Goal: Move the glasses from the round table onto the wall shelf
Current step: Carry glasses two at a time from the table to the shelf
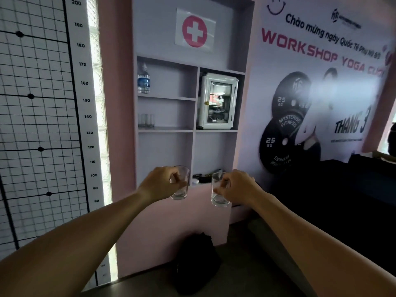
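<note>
My left hand [159, 183] grips a clear drinking glass [181, 192] upright, held out in front of the wall shelf [166, 130]. In my right hand [237, 186] is a second clear glass [218, 198], also upright. Both glasses hang at about the height of the shelf's lowest ledge. Two more clear glasses [146, 120] stand side by side at the left of the middle left compartment. The round table is out of view.
A water bottle [143, 79] stands in the upper left compartment. A white first-aid box [217, 101] fills the right compartment. Small dark items [205, 177] lie on the bottom right ledge. A black bag [196, 260] sits on the floor below. A dark couch [334, 189] is at right.
</note>
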A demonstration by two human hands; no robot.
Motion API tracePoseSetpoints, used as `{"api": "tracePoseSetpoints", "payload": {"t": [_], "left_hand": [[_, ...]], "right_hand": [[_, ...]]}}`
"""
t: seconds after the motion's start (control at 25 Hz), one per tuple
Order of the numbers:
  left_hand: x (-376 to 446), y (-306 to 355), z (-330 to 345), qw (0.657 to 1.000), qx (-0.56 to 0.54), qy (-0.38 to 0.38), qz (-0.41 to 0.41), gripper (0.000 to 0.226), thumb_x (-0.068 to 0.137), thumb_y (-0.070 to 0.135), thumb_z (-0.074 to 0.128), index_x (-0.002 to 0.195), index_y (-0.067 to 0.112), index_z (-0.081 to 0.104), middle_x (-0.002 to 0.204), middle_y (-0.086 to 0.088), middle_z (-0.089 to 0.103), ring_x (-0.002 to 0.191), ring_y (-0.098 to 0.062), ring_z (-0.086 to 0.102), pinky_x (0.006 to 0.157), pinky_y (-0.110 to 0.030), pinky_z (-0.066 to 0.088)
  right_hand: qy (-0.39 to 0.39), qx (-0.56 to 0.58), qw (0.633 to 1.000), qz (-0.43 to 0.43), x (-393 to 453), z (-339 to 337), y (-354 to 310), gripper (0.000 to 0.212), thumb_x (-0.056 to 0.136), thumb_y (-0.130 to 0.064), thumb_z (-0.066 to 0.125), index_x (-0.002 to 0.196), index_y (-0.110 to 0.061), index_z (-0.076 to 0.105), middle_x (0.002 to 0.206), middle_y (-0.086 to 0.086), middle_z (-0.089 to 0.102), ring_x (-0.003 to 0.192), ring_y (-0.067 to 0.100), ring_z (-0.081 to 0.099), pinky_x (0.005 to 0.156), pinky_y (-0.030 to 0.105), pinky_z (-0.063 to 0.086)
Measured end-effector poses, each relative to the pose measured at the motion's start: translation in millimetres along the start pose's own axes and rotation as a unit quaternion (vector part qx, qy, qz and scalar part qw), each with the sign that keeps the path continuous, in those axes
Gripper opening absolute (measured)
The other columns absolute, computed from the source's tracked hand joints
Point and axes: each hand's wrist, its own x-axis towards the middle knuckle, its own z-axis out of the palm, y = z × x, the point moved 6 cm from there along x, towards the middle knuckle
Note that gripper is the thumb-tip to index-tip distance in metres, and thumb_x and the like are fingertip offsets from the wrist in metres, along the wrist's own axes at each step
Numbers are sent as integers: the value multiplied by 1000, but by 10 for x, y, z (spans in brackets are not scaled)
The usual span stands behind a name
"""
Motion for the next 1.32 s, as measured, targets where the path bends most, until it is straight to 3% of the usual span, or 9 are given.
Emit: {"api": "tracePoseSetpoints", "payload": {"t": [0.12,0.36,0.64,0.8,1.04,1.2,1.32], "left_hand": [[531,-382,8,1000,15,4,-1,20,81,42,72,73,24,68,85,3,74,83,-21,67,75,-37,53],[1470,-1054,42,999,47,4,-4,24,80,44,72,77,20,69,85,3,74,85,-21,67,77,-38,53],[2317,-1574,201,997,68,17,-13,23,81,47,71,76,25,68,85,8,71,83,-13,64,64,-27,41],[2779,-1778,265,994,85,51,-34,21,81,48,70,75,28,66,81,14,67,80,-8,61,60,-18,37],[3351,-1916,301,989,100,96,-52,17,83,39,73,76,25,68,82,6,70,78,-16,64,71,-31,51],[3639,-2060,276,981,114,138,-80,19,82,39,75,76,22,70,81,5,71,76,-13,64,63,-20,42],[3806,-2238,321,976,121,140,-111,19,82,42,73,74,25,68,80,8,70,75,-10,63,60,-16,38]], "right_hand": [[5,-2,1000,-5,652,146,-19,25,82,-48,70,82,-23,69,76,-12,55,74,12,55,70,29,41],[13,23,1000,-7,1771,366,8,25,81,-43,73,68,-26,63,70,-11,58,77,18,60,84,42,52],[-2,38,998,-44,2846,630,199,22,82,-46,72,73,-27,64,82,-6,66,81,16,64,86,44,54],[-3,41,996,-85,3505,703,370,23,82,-46,71,72,-29,61,80,-9,62,81,16,61,87,42,52],[-6,38,989,-141,4369,611,564,25,82,-46,71,81,-21,71,86,-3,69,85,17,63,82,38,52],[11,57,982,-181,4821,616,600,22,83,-45,69,75,-25,70,85,-6,71,83,16,64,84,36,53],[4,59,978,-198,5073,805,618,22,83,-47,69,76,-26,68,73,-13,60,78,14,60,88,41,51]]}}
